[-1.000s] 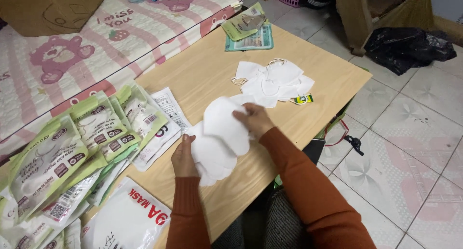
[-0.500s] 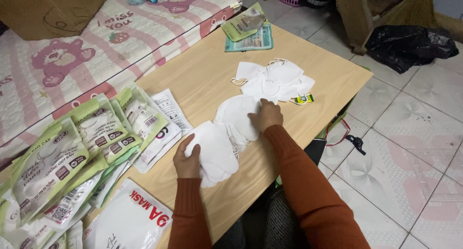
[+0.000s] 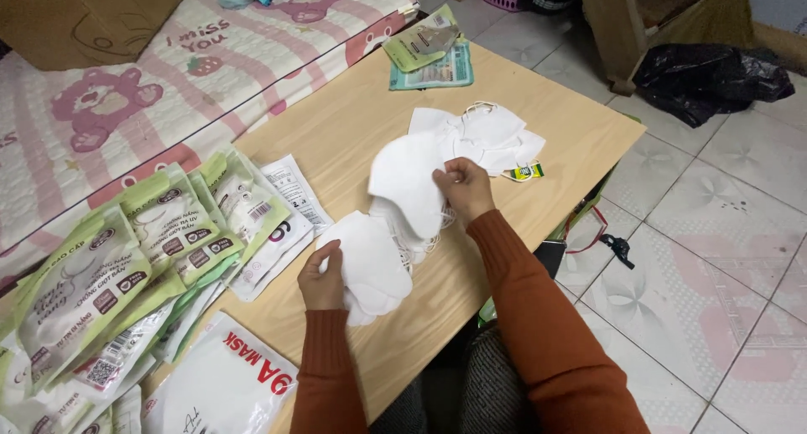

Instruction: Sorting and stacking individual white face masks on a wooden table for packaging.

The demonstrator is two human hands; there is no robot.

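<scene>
Looking down from the head cam, our right hand (image 3: 465,187) pinches a white mask (image 3: 408,182) lifted just above the wooden table (image 3: 336,123), while our left hand (image 3: 320,274), fingers curled, grips the mask stack (image 3: 370,261) resting there beside green packets (image 3: 160,232).

Matt white cloth masks (image 3: 403,190), smooth pale wood table (image 3: 336,131), glossy plastic packets (image 3: 160,232)

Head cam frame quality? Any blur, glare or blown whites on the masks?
Head view: even, soft light, faint shadows on the table. White masks near clipped, with little surface detail. Right hand and left hand sharp, no motion blur. Slight sheen on the green packets. Mild wide-angle stretch at edges.
</scene>
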